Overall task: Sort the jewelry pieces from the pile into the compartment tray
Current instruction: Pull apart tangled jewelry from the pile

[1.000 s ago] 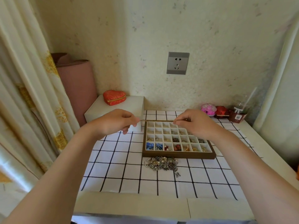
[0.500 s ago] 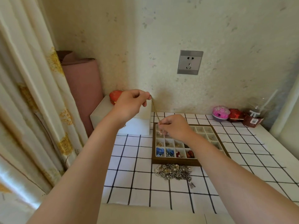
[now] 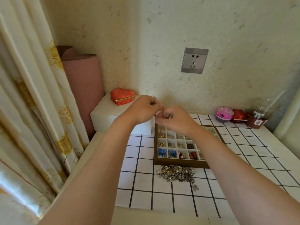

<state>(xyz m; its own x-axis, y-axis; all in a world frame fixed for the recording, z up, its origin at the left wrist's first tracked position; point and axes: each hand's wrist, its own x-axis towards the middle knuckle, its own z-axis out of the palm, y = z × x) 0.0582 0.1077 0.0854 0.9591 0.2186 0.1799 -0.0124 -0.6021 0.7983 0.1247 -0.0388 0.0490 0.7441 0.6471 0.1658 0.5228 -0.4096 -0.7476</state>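
Note:
A brown compartment tray (image 3: 178, 163) with white cells lies on the checked cloth; several cells hold small pieces, blue and red ones in the front row. A tangled pile of silver and gold jewelry (image 3: 176, 173) sits just in front of the tray. Above the tray's back left corner, my left hand (image 3: 142, 109) and my right hand (image 3: 176, 120) are close together, both pinching a thin gold chain (image 3: 163, 112) that hangs between the fingertips. My right forearm covers the tray's right cells.
A white box (image 3: 112, 117) with a red heart-shaped case (image 3: 122, 96) stands left of the tray. A pink ball (image 3: 224, 113), a red box (image 3: 238, 116) and a plastic cup (image 3: 259, 118) line the back right. Curtain (image 3: 29, 111) hangs at left.
My left hand has come down and toward my right hand, so the chain between them is now short. A second ago the chain was stretched level between hands held far apart.

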